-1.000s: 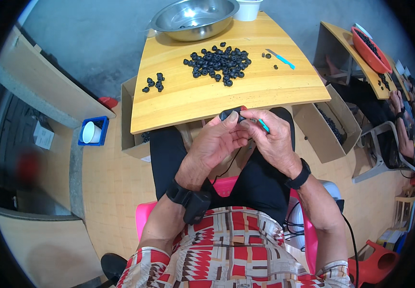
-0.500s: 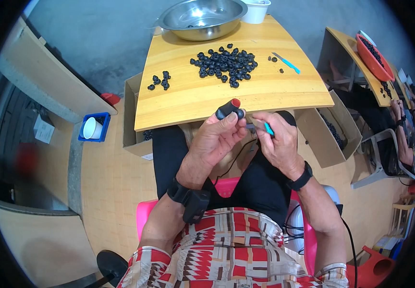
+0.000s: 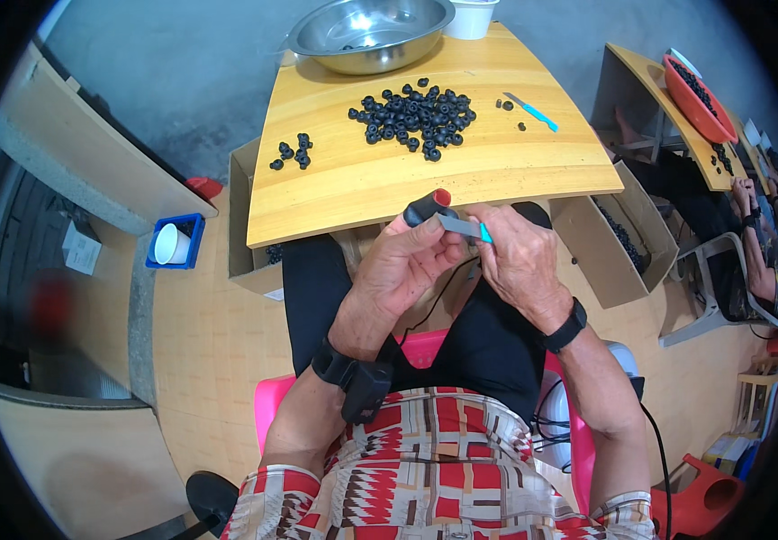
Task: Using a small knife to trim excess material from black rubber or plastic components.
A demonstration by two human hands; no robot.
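Above my lap, at the table's near edge, my left hand (image 3: 404, 265) is closed with thumb and fingers pinched on a small black rubber-looking piece, now mostly hidden by the blade. A black sleeve with a red end (image 3: 421, 209) covers its index finger. My right hand (image 3: 522, 256) grips a small knife (image 3: 463, 226) with a turquoise handle, its flat blade lying across the left fingertips beside the piece. On the table lie a heap of round black pieces (image 3: 416, 115) and a smaller group (image 3: 295, 151) to the left.
A second turquoise-handled knife (image 3: 533, 112) lies on the wooden table (image 3: 362, 193), near a few black bits. A steel basin (image 3: 371, 58) and white tub (image 3: 471, 18) stand behind. Cardboard boxes (image 3: 619, 256) flank my legs. At right, another person's hands (image 3: 743, 193) work near a red basin (image 3: 700, 99).
My right hand has turned and shifted slightly left, bringing the blade across the left fingertips and over the black piece. The left hand stays nearly in place. The view has shifted slightly.
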